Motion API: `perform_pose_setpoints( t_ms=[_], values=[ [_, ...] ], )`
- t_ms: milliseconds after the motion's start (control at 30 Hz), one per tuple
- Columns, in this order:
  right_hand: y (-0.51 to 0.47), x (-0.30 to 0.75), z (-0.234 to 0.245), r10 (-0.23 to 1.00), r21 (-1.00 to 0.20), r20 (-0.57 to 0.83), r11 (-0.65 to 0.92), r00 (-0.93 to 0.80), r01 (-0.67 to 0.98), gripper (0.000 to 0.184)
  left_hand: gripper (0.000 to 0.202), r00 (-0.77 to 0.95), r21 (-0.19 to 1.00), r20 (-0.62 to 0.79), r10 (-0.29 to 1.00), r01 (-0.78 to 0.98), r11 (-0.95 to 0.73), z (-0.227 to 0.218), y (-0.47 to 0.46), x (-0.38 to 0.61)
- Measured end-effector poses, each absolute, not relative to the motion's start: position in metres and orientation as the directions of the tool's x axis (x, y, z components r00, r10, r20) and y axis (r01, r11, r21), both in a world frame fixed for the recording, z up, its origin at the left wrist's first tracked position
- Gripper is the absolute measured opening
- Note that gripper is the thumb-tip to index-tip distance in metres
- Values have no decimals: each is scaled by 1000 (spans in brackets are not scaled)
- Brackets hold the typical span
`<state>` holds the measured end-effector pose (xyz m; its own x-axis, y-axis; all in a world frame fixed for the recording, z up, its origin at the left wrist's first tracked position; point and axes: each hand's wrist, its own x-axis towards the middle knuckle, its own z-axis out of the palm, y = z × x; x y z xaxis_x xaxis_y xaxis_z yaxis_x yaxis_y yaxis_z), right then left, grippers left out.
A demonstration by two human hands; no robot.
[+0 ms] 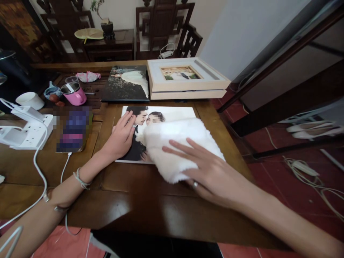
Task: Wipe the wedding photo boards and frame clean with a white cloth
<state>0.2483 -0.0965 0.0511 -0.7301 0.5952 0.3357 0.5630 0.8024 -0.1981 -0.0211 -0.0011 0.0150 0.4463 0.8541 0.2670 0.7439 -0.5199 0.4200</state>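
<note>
A photo album with a couple's portrait on its white cover lies flat on the wooden table. My left hand rests on the album's left edge, its fingers stretched out over the picture and gripping nothing. A fluffy white cloth covers the album's right part and hangs past its near and right edges. On top of the cloth lies my right hand, fingers spread and pressing on it, with a ring showing near the cloth's lower edge. The cloth hides much of the cover.
Behind the album are a dark photo book and a pale wooden box with a framed photo. On the left sit a pink mug, a white cup, a blurred phone and a power strip with cables.
</note>
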Motion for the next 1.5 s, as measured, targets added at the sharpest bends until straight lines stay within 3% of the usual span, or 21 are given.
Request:
perform_pose_setpoints(
  t_ms=[133,333,533,833,1133,1500],
  values=[
    [-69,247,58,683,-125,307,720,-663,683,24,48,446,415,240,862,756,-506,24,-25,-33],
    [-39,252,59,819,-138,248,558,-517,818,27,48,446,424,222,867,756,-498,26,-42,-40],
    [-69,251,55,737,-138,329,657,-591,742,19,48,448,430,245,860,744,-511,27,-26,-41],
    [-113,246,51,587,-205,374,807,-718,553,27,47,438,428,253,862,749,-506,23,7,-32],
    [-60,252,50,664,-98,338,730,-667,676,23,47,411,433,242,879,765,-477,21,-17,-31],
    [-103,252,51,681,-162,337,722,-650,673,27,47,436,422,255,863,753,-505,22,-6,-32]
  ],
)
